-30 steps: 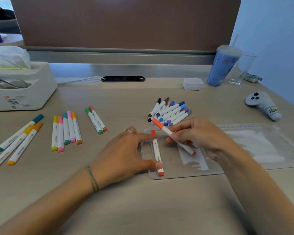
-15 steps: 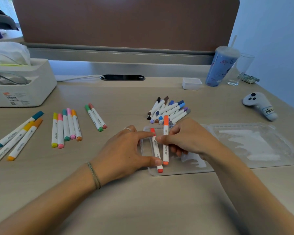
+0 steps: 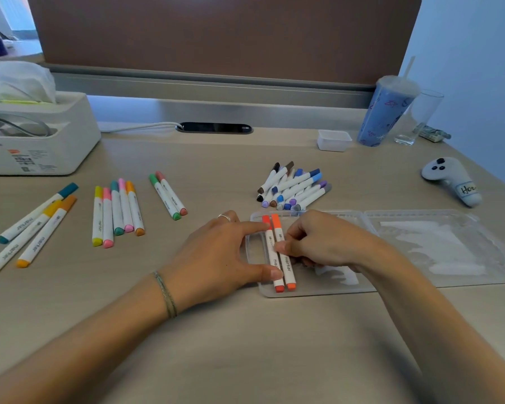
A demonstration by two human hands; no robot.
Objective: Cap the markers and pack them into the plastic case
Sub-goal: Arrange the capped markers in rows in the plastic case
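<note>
An open clear plastic case (image 3: 318, 288) lies flat on the desk, its lid (image 3: 449, 249) folded out to the right. A capped red marker (image 3: 270, 243) and a capped orange marker (image 3: 288, 271) lie side by side at the case's left end. My left hand (image 3: 225, 255) touches the red marker with a straight index finger at its top and the thumb near its bottom. My right hand (image 3: 324, 240) has curled fingers and pinches the orange marker at mid-length. Loose capped markers lie around: a blue, purple and brown pile (image 3: 295, 188), a green and red pair (image 3: 168, 196), several pastel ones (image 3: 117, 212).
Three more markers (image 3: 29, 225) lie at the far left. A tissue box (image 3: 38, 135) stands at the back left. At the back right are a small white dish (image 3: 334, 139), a blue tumbler (image 3: 387, 112) and a glass (image 3: 417, 118). A white controller (image 3: 449, 180) lies right of the pile.
My right hand brought the orange marker down from a slanted hold above the case and laid it beside the red one. My left hand stayed on the red marker.
</note>
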